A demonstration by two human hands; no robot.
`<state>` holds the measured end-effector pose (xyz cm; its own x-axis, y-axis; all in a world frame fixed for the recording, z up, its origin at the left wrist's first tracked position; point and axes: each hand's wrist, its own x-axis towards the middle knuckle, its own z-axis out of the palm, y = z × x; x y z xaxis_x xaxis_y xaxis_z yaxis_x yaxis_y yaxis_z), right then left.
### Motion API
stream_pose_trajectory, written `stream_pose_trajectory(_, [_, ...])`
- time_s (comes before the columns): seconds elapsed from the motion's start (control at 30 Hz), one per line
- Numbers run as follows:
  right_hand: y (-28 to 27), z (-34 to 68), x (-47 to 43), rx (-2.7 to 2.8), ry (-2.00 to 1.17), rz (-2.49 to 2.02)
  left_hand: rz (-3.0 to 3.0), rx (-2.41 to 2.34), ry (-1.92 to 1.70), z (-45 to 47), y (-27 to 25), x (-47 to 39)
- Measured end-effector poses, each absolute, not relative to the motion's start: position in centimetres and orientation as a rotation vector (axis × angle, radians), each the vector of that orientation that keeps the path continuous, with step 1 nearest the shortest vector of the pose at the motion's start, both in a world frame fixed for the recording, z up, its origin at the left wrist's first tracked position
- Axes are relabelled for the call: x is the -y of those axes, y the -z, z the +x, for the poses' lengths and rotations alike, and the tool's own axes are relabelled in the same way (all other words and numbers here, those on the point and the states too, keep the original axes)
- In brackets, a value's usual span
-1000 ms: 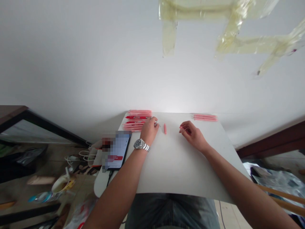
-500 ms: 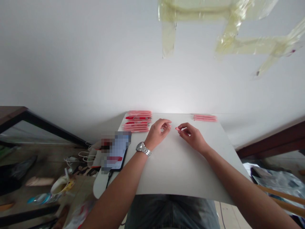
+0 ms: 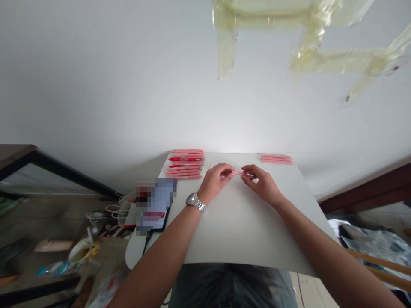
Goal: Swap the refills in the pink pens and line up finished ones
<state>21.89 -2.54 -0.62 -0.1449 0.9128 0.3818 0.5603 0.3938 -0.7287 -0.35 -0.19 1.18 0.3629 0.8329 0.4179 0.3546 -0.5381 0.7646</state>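
Between my two hands, over the middle of the white table (image 3: 231, 231), lies a slim pink pen (image 3: 238, 173). My left hand (image 3: 216, 182), with a metal watch on its wrist, pinches the pen's left end. Around the right end are the closed fingers of my right hand (image 3: 259, 183). A row of pink and red pens (image 3: 184, 171) lies to the left of my left hand, at the table's far left corner. Beyond my right hand, near the wall, is a smaller group of pink pens (image 3: 276, 159).
A phone (image 3: 156, 205), blurred out and with a cable plugged in, lies at the table's left edge. The white wall (image 3: 128, 85) stands right behind the table. On the floor at left are a bottle (image 3: 58, 268), a cup (image 3: 80, 250) and white cables (image 3: 115, 211).
My left hand has moved slightly right and closed on the pen's left end. More of the pen now shows between the hands. My right hand stays nearly in place.
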Motion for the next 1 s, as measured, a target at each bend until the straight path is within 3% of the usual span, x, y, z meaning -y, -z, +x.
stream_pose_trajectory(1.0, [0.2,23.0,2.3,2.098,-0.127,-1.453,2.382,-1.251,-0.98,-1.3,0.0,-0.7])
